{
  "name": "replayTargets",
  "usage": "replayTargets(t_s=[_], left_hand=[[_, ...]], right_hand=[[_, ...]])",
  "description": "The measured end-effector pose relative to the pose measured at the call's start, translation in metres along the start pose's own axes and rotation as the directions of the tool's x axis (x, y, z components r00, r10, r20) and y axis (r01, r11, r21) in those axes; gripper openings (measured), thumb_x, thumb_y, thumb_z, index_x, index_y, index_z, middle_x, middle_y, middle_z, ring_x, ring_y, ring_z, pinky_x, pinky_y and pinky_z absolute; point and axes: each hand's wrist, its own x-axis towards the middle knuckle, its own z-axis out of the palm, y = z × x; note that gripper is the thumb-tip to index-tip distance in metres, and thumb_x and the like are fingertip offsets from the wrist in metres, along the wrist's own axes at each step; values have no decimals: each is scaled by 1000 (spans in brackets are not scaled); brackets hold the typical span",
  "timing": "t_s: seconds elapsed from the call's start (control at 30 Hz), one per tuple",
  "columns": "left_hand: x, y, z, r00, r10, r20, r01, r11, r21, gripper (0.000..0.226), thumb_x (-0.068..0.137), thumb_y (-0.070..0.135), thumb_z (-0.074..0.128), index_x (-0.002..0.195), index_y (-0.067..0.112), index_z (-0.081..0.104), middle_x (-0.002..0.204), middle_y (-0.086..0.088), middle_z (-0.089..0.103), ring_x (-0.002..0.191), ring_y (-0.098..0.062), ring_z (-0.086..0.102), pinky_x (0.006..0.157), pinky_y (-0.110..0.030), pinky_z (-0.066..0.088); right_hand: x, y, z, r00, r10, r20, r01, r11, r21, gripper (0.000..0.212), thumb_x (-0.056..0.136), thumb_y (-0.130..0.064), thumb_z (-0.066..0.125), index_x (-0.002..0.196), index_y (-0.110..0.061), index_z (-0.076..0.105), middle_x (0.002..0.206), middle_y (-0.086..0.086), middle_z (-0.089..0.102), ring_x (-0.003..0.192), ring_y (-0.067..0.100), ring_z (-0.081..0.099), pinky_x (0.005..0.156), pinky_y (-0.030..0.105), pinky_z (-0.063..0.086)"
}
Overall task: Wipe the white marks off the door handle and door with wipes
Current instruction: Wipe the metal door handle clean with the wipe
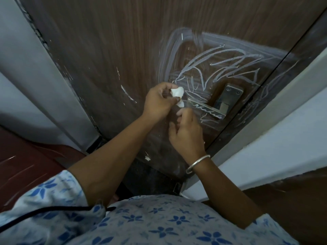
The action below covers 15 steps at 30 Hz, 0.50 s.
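Note:
A dark brown wooden door (113, 50) fills the view, scribbled with white marks (221, 66) above and around its metal handle (207, 108). The lever also carries white squiggles, and its steel backplate (230, 99) sits just right of it. My left hand (159, 101) pinches a small crumpled white wipe (54, 93) close to the door, just left of the lever's tip. Below the lever my right hand (185, 133) hovers with loosely curled fingers and nothing in them, a silver bangle (197, 163) on its wrist.
A pale door frame (265, 110) runs diagonally along the right, with a white wall (292, 138) beyond it. Grey wall and frame (35, 76) stand at the left, a dark red floor (26, 156) below. A small white scrap (147, 158) clings low on the door.

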Motion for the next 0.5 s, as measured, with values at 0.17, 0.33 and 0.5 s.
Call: replayTargets(t_s=[0.17,0.33,0.5], left_hand=[[1,-5,15,995,67,76,-77,988,132,28,80,-1,65,105,12,68,78,7,61,70,-9,58,70,-28,49],[0,-13,15,994,62,86,-77,979,191,29,81,2,65,109,8,68,92,-19,68,82,-25,64,83,-40,53],[-2,-10,15,991,121,59,-129,976,174,26,81,5,66,107,10,69,85,-2,67,77,-14,63,78,-31,52]], right_hand=[[7,10,1,999,39,8,-39,999,-33,28,79,-7,63,103,-5,49,89,13,58,73,30,59,57,36,47],[7,22,5,999,29,34,-26,997,-79,21,79,-8,63,98,-4,54,89,14,60,81,30,58,64,36,46],[5,36,14,992,120,34,-119,992,-31,14,79,-11,66,91,-5,62,85,12,67,80,29,64,68,29,47]])
